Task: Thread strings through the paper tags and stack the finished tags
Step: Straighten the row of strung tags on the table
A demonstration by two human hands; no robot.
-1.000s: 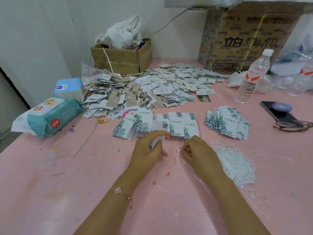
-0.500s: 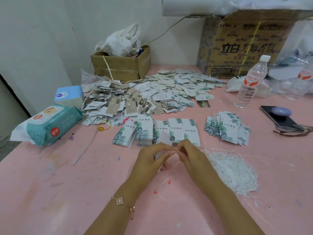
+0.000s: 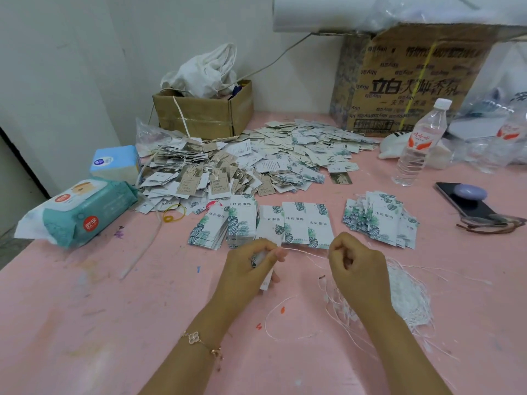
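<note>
Over a pink table (image 3: 119,323), the left hand (image 3: 251,270) pinches a paper tag (image 3: 264,283) in a tight grip; the right hand (image 3: 360,270), fingers curled, holds a white string (image 3: 309,253) taut from it; threading looks under way, and next the string likely needs pulling through before stacking.

The pink table (image 3: 85,323) carries a wide heap of tags (image 3: 285,155) toward its back. Behind the heap stands a small box (image 3: 199,118), and behind it to the right a big box (image 3: 405,89). Left of the heap lie a tissue pack (image 3: 115,163) and, nearer, a wipes pack (image 3: 82,215). Just in front of the heap sit leaf-print tag stacks (image 3: 296,223). A strings pile (image 3: 410,297) lies farther in front, to the right. Right of the heap stands a bottle (image 3: 419,143), and beyond it a phone (image 3: 467,203) lies flat.
</note>
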